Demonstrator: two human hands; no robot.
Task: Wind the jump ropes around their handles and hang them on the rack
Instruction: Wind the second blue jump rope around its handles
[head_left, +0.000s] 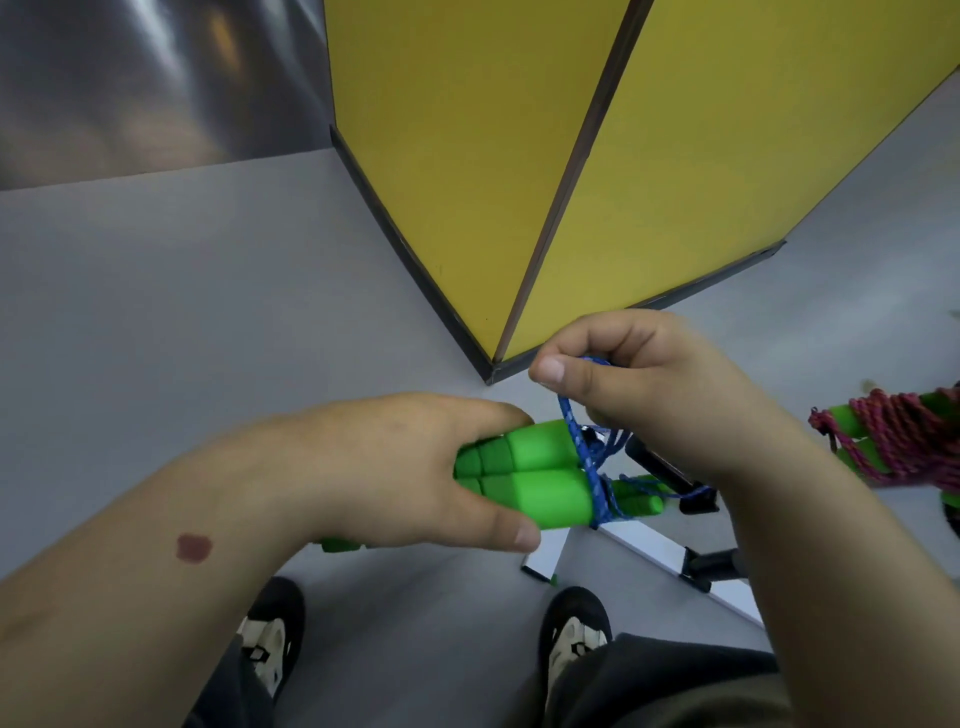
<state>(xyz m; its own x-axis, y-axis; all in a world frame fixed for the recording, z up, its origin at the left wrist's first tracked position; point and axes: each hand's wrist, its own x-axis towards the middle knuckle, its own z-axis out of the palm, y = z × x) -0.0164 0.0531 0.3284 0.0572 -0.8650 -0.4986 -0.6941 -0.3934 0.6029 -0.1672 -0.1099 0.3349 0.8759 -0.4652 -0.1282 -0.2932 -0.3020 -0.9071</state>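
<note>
Hands meet over the floor, both busy with one jump rope. Left hand (415, 467) grips two green handles (535, 478) side by side, thumb along the lower one and fingers curled over the top. Right hand (644, 389), just right of and above the left, pinches a loop of blue rope (571, 426) between thumb and forefinger, its other fingers curled in. From that pinch the rope drops to the handles and wraps them in a few turns right beside the left thumb tip; loose strands trail off beneath the right wrist

Right of the right hand, at the frame edge, lies a second pair of green handles (844, 415) already bound in pink rope (904, 441). Under the right forearm a white bar with black fittings (660, 551) runs slantwise; I cannot tell whether it belongs to the rack. Below the hands are two black and white shoes (574, 634) and dark trouser legs. Beyond the hands stand yellow panels (467, 156) with dark edging, meeting at a corner just above the right hand. Grey floor (156, 312) spreads left of the left hand
</note>
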